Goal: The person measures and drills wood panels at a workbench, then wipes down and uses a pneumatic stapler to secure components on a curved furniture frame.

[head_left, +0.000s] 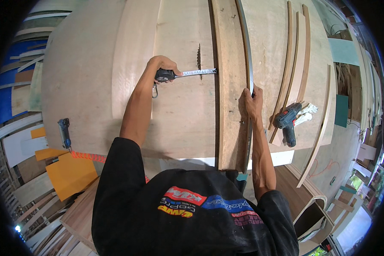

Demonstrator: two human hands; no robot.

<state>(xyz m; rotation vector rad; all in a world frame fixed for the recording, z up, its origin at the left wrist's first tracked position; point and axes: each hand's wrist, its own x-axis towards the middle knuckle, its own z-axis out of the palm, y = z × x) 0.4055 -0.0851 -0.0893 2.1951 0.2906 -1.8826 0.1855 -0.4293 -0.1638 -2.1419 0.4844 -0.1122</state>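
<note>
My left hand (165, 64) is closed round a black tape measure (164, 76) with a carabiner clip hanging from it. Its blade (196, 72) is drawn out to the right, and the end meets the left edge of a long wooden beam (227, 85). A toothed circular saw blade (199, 53) stands up through the tabletop, right beside the measuring blade. On the beam's right side runs a dark metal strip (244, 34). My right hand (254, 100) grips this strip, with the fingers wrapped partly out of sight.
Thin wood strips (298, 55) lie on the plywood tabletop (85, 64) at the right, near a cordless drill (287, 121) and a white crumpled cloth (306, 114). A blue air tool (64, 133) with an orange coiled hose (87, 156) rests at the left edge. Offcuts surround the table.
</note>
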